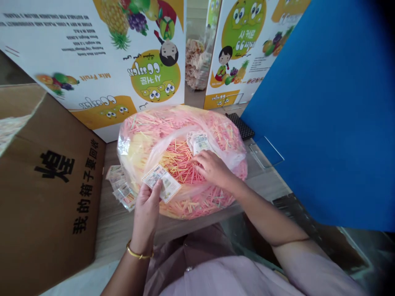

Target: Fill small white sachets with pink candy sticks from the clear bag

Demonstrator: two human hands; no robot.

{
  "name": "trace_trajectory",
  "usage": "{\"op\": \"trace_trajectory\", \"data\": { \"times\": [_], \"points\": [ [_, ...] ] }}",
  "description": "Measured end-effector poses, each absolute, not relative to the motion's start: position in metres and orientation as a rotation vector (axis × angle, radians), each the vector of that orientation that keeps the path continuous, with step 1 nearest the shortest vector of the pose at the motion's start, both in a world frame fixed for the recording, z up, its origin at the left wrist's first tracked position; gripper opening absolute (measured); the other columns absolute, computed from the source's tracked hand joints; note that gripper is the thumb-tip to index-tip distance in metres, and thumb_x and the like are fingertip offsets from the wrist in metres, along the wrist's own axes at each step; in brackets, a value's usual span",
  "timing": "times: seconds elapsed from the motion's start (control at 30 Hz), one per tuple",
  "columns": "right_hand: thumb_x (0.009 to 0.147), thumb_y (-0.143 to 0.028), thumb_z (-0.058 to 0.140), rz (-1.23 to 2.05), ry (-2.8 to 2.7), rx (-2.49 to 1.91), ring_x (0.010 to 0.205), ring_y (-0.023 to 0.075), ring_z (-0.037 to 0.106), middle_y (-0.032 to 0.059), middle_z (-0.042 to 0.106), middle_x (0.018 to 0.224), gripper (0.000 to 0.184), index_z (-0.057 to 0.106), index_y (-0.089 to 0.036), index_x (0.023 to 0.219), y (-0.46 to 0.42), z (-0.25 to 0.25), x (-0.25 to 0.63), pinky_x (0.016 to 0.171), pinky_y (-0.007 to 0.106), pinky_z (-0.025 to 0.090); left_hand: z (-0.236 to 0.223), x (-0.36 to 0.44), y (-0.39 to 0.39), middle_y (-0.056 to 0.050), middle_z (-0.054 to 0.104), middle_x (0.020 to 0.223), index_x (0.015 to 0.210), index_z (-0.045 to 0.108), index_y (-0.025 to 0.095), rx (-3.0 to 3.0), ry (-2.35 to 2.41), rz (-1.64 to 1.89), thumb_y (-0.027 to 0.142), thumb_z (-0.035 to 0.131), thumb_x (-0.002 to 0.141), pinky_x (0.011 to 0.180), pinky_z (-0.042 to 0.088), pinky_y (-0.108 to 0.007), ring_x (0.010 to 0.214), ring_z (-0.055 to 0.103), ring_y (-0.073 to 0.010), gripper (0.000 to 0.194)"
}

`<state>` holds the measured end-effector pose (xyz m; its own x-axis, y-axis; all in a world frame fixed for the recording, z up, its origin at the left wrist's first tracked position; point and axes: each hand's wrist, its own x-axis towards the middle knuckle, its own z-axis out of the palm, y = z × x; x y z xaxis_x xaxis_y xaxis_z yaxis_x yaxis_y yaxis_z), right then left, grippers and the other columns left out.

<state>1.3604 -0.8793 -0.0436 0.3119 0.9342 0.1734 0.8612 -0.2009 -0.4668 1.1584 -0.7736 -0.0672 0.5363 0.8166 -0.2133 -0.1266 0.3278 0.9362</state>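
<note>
- As the person leans in over the near edge of the tabletop (112, 234), the left hand (147, 201) has a printed packet (162, 183) pinched, thumb on top, above the near left of the bulging clear bag (197, 207).
- Left of that bag, toward the brown carton (46, 201) standing on the tabletop's left side, lie more packets (123, 191), overlapping.
- Inside the bag's mouth are loose pink and yellow sticks (179, 162); the right hand (212, 167) dips among them, its grip loosely curled. I can't tell whether it has hold of any.
- Just beyond those fingertips, a small pile of packets (202, 142) rests on the sticks.
- To me, the step in hand looks like picking out sticks; the next move seems to call for a firm pinch on a few, with the packet kept steady.
- Along the tabletop's far edge stand printed boxes (108, 78).
</note>
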Motion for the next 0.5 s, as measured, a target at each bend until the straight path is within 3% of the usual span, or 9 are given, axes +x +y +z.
{"op": "trace_trajectory", "data": {
  "times": [0.1,0.2,0.3,0.47,0.5],
  "points": [
    [0.094,-0.022,0.065,-0.043,-1.797,-2.28,0.115,0.0339,0.055,0.0187,0.065,0.122,0.034,0.066,-0.011,0.127,-0.873,-0.05,1.359,0.1,0.047,0.044,-0.066,1.154,-0.774,-0.006,0.074,0.125,0.127,0.069,0.023,1.088,0.778,0.718,0.044,0.079,0.085,0.093,0.058,-0.032,0.109,0.071,-0.0217,0.047],
    [0.098,-0.016,0.053,-0.131,-1.915,-2.386,0.116,0.0359,0.054,0.0213,0.065,0.12,0.028,0.067,-0.006,0.121,-0.858,-0.052,1.343,0.098,0.049,0.044,-0.066,1.154,-0.777,-0.003,0.076,0.101,0.109,0.074,0.02,1.11,0.784,0.696,0.045,0.08,0.085,0.069,0.055,-0.021,0.082,0.069,-0.0142,0.035],
    [0.1,-0.01,0.044,-0.184,-1.943,-2.464,0.111,0.0353,0.055,0.0211,0.065,0.114,0.029,0.068,-0.007,0.115,-0.843,-0.057,1.333,0.094,0.049,0.045,-0.069,1.157,-0.779,0.002,0.067,0.08,0.098,0.074,0.019,1.148,0.804,0.655,0.05,0.077,0.085,0.048,0.042,-0.017,0.06,0.054,-0.0088,0.033],
    [0.101,-0.011,0.041,-0.341,-2.001,-2.457,0.109,0.0351,0.056,0.0179,0.066,0.111,0.031,0.067,-0.011,0.117,-0.838,-0.069,1.337,0.094,0.05,0.045,-0.071,1.162,-0.778,-0.003,0.073,0.107,0.114,0.073,0.021,1.108,0.769,0.665,0.052,0.074,0.087,0.076,0.056,-0.022,0.088,0.067,-0.0148,0.041],
    [0.101,-0.011,0.041,-0.348,-2.002,-2.465,0.109,0.0345,0.056,0.0173,0.067,0.111,0.031,0.068,-0.012,0.116,-0.837,-0.071,1.338,0.095,0.049,0.045,-0.071,1.162,-0.777,-0.004,0.073,0.109,0.116,0.072,0.021,1.109,0.763,0.669,0.052,0.075,0.087,0.075,0.057,-0.022,0.089,0.067,-0.0153,0.043]
  ]
}}
